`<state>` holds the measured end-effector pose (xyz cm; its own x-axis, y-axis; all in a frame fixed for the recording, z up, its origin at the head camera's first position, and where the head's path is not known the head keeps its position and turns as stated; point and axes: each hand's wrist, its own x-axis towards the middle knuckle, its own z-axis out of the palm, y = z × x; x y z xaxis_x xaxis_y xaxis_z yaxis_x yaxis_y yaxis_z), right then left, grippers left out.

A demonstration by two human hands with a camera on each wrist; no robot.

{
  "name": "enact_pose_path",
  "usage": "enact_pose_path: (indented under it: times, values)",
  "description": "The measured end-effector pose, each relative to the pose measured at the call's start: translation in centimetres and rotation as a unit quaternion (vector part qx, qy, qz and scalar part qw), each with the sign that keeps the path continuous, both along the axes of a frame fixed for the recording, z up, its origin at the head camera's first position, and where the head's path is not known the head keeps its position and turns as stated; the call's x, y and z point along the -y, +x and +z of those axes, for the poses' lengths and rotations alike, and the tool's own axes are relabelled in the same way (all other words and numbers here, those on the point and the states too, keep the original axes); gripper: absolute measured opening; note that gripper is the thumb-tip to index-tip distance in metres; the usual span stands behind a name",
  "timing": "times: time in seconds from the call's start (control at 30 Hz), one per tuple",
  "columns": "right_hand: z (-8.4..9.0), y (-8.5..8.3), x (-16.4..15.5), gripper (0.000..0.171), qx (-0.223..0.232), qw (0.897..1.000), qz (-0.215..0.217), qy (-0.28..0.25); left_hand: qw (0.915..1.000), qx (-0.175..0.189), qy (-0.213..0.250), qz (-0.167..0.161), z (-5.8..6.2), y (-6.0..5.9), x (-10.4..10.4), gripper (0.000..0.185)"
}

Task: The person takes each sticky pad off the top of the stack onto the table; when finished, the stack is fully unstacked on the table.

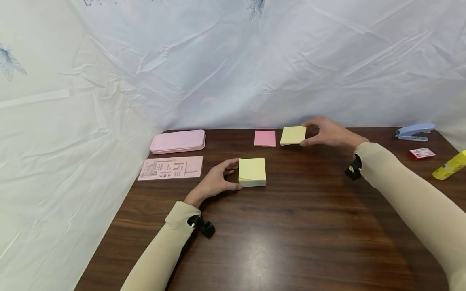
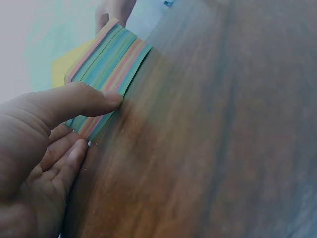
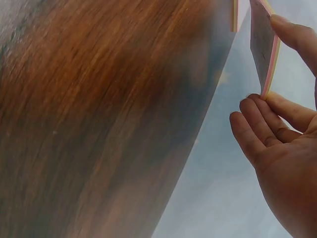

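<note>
In the head view a thick stack of sticky notes with a yellow top sheet sits mid-table. My left hand grips it from the left, thumb near its front corner and fingers toward the back. The left wrist view shows striped, many-coloured edges on the stack, with the thumb along its side. Farther back, my right hand pinches a thin yellow sticky note pad by its right edge. In the right wrist view this pad is raised off the table, its dark underside and pink-yellow edge showing.
A pink sticky note pad lies left of the held pad. At the left are a pink case and a pink printed packet. A blue stapler, a small red-and-white box and a yellow tube stand at the right.
</note>
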<state>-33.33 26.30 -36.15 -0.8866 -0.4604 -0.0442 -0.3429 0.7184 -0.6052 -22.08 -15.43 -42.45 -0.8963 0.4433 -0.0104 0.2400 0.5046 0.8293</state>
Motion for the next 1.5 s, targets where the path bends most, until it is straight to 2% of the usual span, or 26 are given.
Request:
enact_pose_path:
  times: [0.23, 0.57, 0.9, 1.27, 1.5]
  values:
    - [-0.8, -0.5, 0.1, 0.079, -0.001, 1.0, 0.004, 0.003, 1.0, -0.004, -0.001, -0.002, 0.0, 0.1, 0.0, 0.089]
    - [-1.6, -0.9, 0.5, 0.081, 0.02, 1.0, 0.011, 0.013, 1.0, -0.003, 0.0, -0.001, 0.0, 0.1, 0.2, 0.089]
    - [-1.6, -1.1, 0.8, 0.08, 0.042, 0.999, 0.018, 0.025, 1.0, -0.003, 0.003, -0.005, 0.0, 0.1, 0.1, 0.089]
    - [-2.1, -1.4, 0.7, 0.076, 0.008, 0.998, 0.029, 0.054, 0.9999, -0.005, 0.004, -0.01, 0.0, 0.0, 0.1, 0.088]
    - [-1.7, -1.0, 1.0, 0.082, 0.022, 0.998, 0.022, 0.061, 0.9999, -0.004, 0.002, -0.009, 0.0, 0.0, 0.0, 0.088]
